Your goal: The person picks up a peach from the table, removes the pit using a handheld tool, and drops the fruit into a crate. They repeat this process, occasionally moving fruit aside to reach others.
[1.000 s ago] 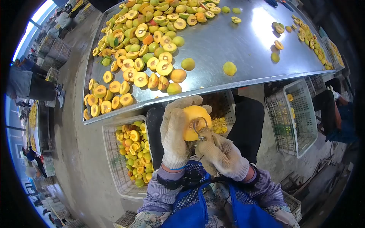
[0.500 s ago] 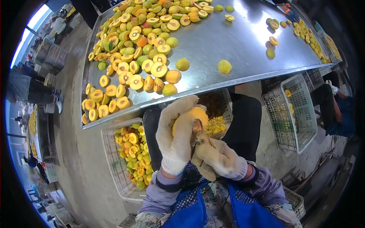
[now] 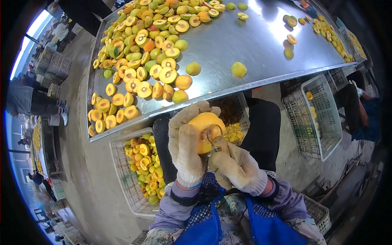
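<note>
My left hand (image 3: 185,149), in a white knit glove, cups a peach half (image 3: 198,122) whose orange cut face is turned up. My gloved right hand (image 3: 241,168) is closed round a pitting tool with a thin metal loop (image 3: 209,141). That loop lies over the middle of the cut face, at the reddish pit area. Both hands are above my lap, just in front of the steel table's edge. Below them, between my knees, a crate (image 3: 246,114) holds dark brown bits and yellow pieces (image 3: 235,134).
A heap of peach halves (image 3: 141,75) covers the left of the steel table (image 3: 224,47). Beside my left leg stands a white crate (image 3: 122,173) of peach halves. To the right is a grey-green crate (image 3: 320,134), near another person's leg (image 3: 347,104). Someone stands at left (image 3: 32,98).
My left hand has tilted the peach half so its cut face shows more fully. The tool's loop now lies open to view across it, and my left fingers have shifted back.
</note>
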Available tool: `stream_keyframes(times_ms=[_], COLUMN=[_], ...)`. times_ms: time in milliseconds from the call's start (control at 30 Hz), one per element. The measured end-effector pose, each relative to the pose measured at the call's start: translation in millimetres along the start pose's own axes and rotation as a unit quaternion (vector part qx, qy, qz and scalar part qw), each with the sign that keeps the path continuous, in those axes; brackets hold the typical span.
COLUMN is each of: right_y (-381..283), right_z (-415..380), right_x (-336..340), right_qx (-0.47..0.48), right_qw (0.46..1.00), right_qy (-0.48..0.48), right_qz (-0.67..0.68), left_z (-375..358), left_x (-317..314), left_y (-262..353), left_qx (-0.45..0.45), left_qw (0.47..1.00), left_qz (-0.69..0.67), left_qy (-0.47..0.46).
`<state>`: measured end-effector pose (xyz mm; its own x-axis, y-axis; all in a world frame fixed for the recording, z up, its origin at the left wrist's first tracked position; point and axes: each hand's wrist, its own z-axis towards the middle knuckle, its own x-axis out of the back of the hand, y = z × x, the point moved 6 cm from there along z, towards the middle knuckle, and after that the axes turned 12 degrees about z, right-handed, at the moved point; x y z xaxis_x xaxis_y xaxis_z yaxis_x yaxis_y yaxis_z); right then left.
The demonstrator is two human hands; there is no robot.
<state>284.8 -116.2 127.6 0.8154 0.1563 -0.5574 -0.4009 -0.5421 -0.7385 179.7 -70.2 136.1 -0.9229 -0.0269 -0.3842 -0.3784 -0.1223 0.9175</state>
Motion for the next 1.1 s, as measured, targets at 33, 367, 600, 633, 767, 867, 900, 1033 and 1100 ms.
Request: stream_keyframes(times_ms=[33,367,600,633,767,867,900,1033,1100], right_y=[2,8,6,8,10,7,6,5,14], right_z=[0,-1,-2,-1,-1,-7,-5,-5,-6], right_x=[1,-3,1,3,4,-3,-1,8,12], right_qx=[-0.005,-0.037,-0.028,-0.029,0.017,-0.059,-0.027,-0.062,-0.096], right_qw=[1.000,0.998,0.998,0.998,0.998,0.988,0.991,0.990,0.986], right_qy=[0.001,-0.010,-0.012,-0.012,-0.038,-0.073,-0.065,-0.093,-0.114], right_qz=[0.000,0.056,0.055,0.056,0.038,0.126,0.111,0.081,0.073], left_z=[0,-4,-4,-3,-4,2,5,10,13], left_x=[0,-1,-2,-3,-4,-7,-10,-19,-18], left_y=[0,-2,1,3,8,10,13,21,21], left_qx=[-0.007,-0.056,-0.103,-0.126,-0.207,-0.086,-0.103,-0.165,-0.171], left_qw=[1.000,0.998,0.992,0.986,0.966,0.984,0.979,0.946,0.934], left_qz=[0.003,0.036,0.071,0.104,0.156,0.152,0.177,0.277,0.308], left_qy=[0.001,0.020,-0.009,-0.011,-0.014,-0.016,-0.014,-0.028,-0.059])
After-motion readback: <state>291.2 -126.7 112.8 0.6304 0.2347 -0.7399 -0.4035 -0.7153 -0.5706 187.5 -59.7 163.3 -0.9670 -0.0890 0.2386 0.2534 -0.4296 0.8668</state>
